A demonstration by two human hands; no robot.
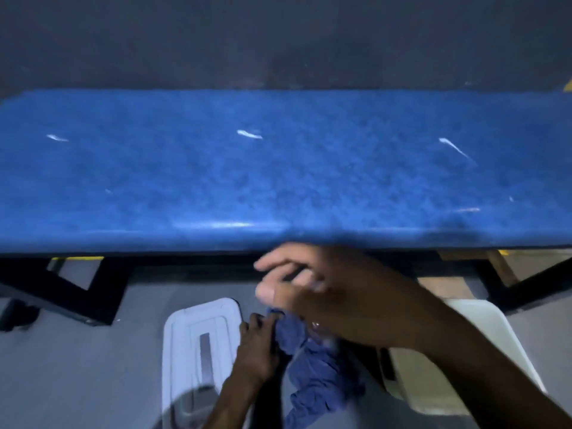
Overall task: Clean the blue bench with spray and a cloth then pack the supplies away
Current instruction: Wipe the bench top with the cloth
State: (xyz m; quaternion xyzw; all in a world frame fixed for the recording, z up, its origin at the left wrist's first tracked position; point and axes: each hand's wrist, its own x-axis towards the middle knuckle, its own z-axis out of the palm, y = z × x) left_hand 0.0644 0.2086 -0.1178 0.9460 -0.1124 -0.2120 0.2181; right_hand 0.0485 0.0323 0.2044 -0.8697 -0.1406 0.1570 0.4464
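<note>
The blue bench [278,168] runs across the whole view, its top shiny with a few white streaks. Below its front edge, my right hand [322,292] is blurred, fingers curled; whether it grips anything is unclear. A small clear glint shows under its palm. A crumpled blue cloth [312,370] hangs beneath that hand, down towards the floor. My left hand [257,351] reaches up from below and its fingertips pinch the cloth's upper left edge. No spray bottle can be made out.
A white plastic lid [198,342] lies on the grey floor left of my hands. A cream tub [433,376] stands on the right, partly behind my right forearm. Black bench legs [93,292] stand at both sides. A dark wall is behind the bench.
</note>
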